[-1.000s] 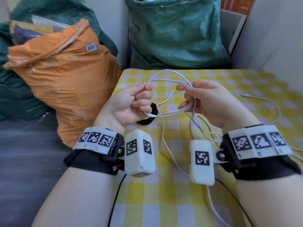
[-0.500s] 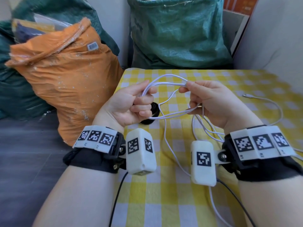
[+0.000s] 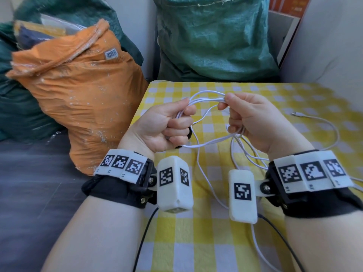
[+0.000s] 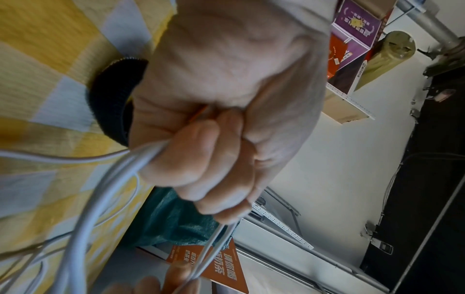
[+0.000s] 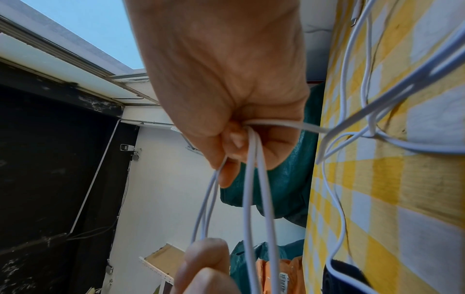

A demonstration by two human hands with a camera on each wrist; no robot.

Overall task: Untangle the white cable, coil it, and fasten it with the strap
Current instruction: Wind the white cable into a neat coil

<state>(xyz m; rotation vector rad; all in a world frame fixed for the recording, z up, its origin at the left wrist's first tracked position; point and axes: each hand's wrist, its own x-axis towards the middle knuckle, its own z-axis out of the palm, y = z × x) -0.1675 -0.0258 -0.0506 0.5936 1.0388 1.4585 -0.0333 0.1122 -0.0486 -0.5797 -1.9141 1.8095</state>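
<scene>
An orange sack (image 3: 78, 91) of crinkled woven plastic, dusted with white flecks and carrying a barcode label, slumps at the far left beside the desk (image 3: 196, 242), which is covered in a yellow and white checked cloth. Behind it stands a green woven sack (image 3: 212, 36) with a frayed top.

The left hand (image 3: 163, 128) is fisted, its grip closed around several strands of the thin, smooth white cable (image 3: 206, 95), which enter the fist together in the left wrist view. A black band, apparently the strap (image 3: 189, 134), lies on the cloth mostly hidden behind this hand; in the left wrist view its fuzzy curved edge (image 4: 108, 103) shows.

Between the hands the strands arch in loose rounded loops held above the cloth. The right hand (image 3: 253, 122) pinches the same bundle between thumb and curled fingers, its grip closed on the cable. More cable trails slack across the desk to the right, ending in a small plug (image 3: 296, 114).
</scene>
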